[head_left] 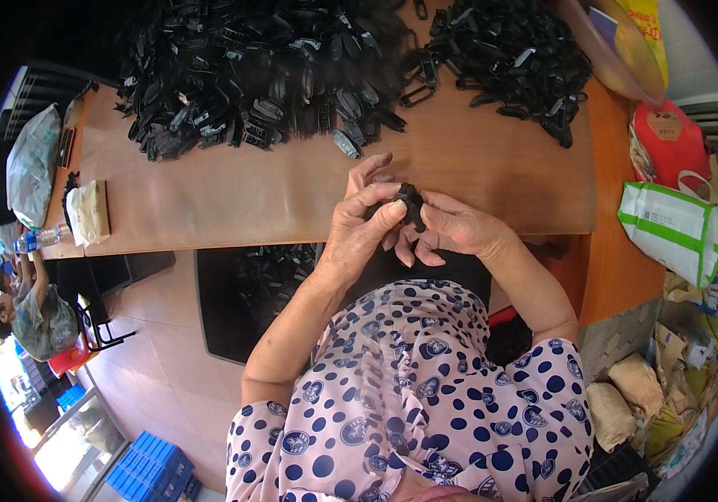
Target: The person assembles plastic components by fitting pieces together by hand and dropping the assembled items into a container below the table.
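Navy-dotted pink blouse fabric is filling the space nearest the camera, covering my torso on the near side of the brown wooden table. Just over that table's near edge, both my hands are meeting around one small black plastic part. My left hand is pinching it between thumb and forefinger, so the part is sitting right at the thumb's tip, while another finger is bending away toward the table's far side. My right hand is closing narrowly on the part's right side, its lower fingers curling toward the table's near edge. My fingers are partly hiding the part's shape. On the far left and middle of the table, a broad heap of black plastic parts is spreading; a smaller heap is lying far right. Below the table's near edge, a black tray is holding more dark pieces.
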### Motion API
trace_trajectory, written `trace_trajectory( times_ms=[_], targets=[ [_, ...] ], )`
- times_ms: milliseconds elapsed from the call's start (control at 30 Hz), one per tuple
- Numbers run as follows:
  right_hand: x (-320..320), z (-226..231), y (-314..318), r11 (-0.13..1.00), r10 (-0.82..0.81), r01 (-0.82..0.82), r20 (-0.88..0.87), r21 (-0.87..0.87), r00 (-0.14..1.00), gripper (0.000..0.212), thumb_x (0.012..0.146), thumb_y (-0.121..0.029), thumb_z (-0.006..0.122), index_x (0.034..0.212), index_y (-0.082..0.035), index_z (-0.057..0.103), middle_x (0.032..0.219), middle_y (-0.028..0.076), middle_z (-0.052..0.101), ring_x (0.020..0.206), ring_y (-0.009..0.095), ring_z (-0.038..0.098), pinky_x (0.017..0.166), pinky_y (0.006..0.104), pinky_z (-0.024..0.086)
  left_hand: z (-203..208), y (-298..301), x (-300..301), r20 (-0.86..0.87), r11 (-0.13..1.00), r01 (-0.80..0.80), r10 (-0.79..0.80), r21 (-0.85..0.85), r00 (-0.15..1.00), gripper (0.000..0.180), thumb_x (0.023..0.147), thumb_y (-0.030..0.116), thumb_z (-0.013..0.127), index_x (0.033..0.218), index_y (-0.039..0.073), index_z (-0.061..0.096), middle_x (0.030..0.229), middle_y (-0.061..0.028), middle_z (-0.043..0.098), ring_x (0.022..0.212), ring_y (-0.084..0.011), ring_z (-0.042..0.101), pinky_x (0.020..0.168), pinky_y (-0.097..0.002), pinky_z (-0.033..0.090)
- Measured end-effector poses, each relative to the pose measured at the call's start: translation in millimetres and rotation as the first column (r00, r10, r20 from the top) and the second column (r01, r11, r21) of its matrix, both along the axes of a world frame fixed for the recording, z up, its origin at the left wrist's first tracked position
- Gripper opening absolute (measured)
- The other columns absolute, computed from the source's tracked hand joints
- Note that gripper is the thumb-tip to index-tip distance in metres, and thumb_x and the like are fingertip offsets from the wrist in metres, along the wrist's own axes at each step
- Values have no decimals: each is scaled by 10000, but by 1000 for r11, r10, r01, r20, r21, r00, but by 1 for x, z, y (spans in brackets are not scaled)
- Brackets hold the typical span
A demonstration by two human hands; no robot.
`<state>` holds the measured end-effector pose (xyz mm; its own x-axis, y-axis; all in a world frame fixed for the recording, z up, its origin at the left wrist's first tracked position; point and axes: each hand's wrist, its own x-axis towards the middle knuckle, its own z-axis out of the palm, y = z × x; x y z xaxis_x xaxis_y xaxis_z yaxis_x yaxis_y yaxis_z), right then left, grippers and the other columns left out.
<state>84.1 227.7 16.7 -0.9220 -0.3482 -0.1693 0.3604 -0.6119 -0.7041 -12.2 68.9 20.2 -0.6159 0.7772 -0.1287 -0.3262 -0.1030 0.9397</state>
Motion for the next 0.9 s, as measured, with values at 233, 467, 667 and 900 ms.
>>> trace_trajectory(
  times_ms=[233, 467, 667, 900],
  targets=[
    [-10, 9, -5, 980, -64, 49, 69, 194, 996, 431, 988, -338, 460, 1330, -76, 459, 880, 33, 574, 768, 124, 571, 580, 213, 447, -16, -5, 5, 95, 998, -42, 38, 41, 995, 321, 878, 272, 660, 1089, 34, 621, 1324, -117, 429, 784, -104, 574, 625, -233, 469],
    [-68, 3, 66, -274, 33, 457, -467, 846, 884, 205, 854, -42, 568, 1037, 33, 516, 1033, 127, 529, 890, 303, 601, 734, 413, 508, -1, 5, -58, -730, 774, -412, -94, -482, 677, 153, 885, 115, 568, 1033, 83, 587, 855, -78, 622, 669, -201, 607, 606, -310, 474],
    [-95, -13, 78, -506, 337, 511, -386, 695, 859, 196, 816, 65, 536, 1007, 21, 536, 983, 129, 509, 875, 308, 587, 703, 403, 519, -6, 6, -81, -871, 761, -424, -444, -491, 211, 196, 847, 100, 592, 1041, 125, 587, 1044, -72, 523, 739, -334, 624, 589, -421, 488],
    [-65, 19, 61, 167, -339, 495, -422, 853, 841, 258, 850, -8, 594, 1100, 8, 531, 1016, 86, 610, 835, 162, 644, 763, 261, 527, -19, -21, -71, -893, 793, -411, -385, -449, 232, 246, 846, 107, 610, 1086, 148, 574, 925, -65, 583, 696, -271, 634, 573, -367, 495]
  ],
)
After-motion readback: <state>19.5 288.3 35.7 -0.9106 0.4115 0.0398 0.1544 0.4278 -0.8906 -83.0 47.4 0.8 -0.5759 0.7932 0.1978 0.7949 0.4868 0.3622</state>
